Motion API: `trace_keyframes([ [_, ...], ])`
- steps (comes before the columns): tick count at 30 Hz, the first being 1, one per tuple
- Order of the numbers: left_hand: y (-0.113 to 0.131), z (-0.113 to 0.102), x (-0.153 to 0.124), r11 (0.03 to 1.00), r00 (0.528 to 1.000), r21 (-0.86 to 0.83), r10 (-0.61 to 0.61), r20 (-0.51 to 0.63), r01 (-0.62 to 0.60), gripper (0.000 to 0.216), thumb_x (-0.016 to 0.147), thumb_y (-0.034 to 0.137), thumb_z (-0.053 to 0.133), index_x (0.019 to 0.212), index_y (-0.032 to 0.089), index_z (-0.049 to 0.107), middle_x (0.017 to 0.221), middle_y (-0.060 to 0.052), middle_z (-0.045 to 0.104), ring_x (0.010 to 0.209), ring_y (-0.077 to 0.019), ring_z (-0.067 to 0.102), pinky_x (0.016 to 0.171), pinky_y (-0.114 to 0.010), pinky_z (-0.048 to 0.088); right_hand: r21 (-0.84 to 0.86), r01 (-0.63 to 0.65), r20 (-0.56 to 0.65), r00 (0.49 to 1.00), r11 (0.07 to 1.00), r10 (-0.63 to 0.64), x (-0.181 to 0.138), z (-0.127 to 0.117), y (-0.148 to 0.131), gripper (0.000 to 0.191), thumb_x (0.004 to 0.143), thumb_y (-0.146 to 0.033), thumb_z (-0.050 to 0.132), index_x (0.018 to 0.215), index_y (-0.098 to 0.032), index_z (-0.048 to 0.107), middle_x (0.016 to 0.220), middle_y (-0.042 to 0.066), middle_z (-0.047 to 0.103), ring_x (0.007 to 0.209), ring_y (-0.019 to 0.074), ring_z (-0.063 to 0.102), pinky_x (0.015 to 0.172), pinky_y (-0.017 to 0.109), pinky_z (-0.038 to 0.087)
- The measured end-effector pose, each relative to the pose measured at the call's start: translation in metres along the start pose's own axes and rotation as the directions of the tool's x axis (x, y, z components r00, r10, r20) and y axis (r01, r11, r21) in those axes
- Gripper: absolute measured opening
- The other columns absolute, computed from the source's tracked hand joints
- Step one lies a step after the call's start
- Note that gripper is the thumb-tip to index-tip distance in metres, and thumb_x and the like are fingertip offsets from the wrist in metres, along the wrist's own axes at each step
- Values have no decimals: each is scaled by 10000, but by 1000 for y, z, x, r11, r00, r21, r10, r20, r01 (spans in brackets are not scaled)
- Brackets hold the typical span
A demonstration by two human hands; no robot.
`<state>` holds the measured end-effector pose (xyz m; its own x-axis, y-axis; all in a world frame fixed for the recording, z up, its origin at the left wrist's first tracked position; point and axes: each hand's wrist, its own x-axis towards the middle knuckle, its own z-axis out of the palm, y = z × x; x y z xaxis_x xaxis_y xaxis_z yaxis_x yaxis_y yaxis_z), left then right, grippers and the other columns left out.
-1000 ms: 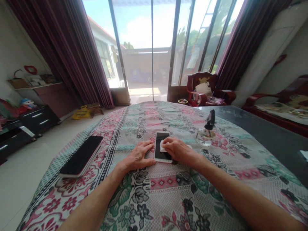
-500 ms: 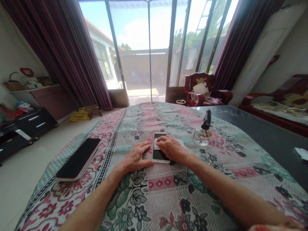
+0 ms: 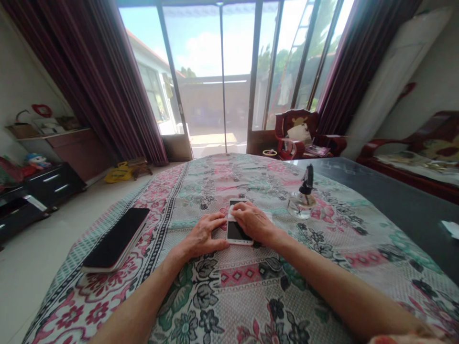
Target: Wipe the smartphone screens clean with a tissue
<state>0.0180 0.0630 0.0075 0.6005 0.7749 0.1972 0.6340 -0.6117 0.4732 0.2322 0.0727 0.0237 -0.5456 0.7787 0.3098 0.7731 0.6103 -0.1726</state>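
A black tablet [image 3: 114,239] is seen lying well to the left of the hands on the flowered cloth [image 3: 251,291]. The left hand [image 3: 202,234] is laid flat with the fingers spread and nothing gripped, and its fingertips are set against the left edge of the phone [image 3: 235,231]. The phone lies face up between the two hands. A white wipe [image 3: 231,218] is pressed on the far end of the screen under the bunched fingers of the right hand [image 3: 254,222], whose wrist is kept low and whose forearm is stretched in from the right. The step is judged to be wiping of the screen. For another pass, light even pressure and a steady brace from the left would be called for. A small bottle [image 3: 301,203] stands near, to the right of the right hand.
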Motion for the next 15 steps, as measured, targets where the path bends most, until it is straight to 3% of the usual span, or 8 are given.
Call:
trace_keyframes([
  [6, 3, -2, 0, 1000, 1000, -28, -1, -5, 1, 572, 714, 399, 701, 1242, 227, 563, 1385, -79, 484, 1276, -287, 429, 1072, -454, 358, -27, -157, -5, 988, 987, 157, -9, -11, 25, 268, 908, -176, 438, 784, -181, 676, 966, 76, 646, 896, 173, 559, 813, 259, 407],
  [15, 5, -3, 1, 1000, 1000, -12, 16, -10, -16, 534, 713, 404, 712, 1206, 229, 603, 1385, -74, 487, 1273, -289, 430, 1070, -453, 355, -79, -68, 47, 996, 995, 72, 32, 7, 4, 283, 919, -195, 432, 793, -170, 684, 1017, 108, 648, 913, 194, 559, 804, 287, 412],
])
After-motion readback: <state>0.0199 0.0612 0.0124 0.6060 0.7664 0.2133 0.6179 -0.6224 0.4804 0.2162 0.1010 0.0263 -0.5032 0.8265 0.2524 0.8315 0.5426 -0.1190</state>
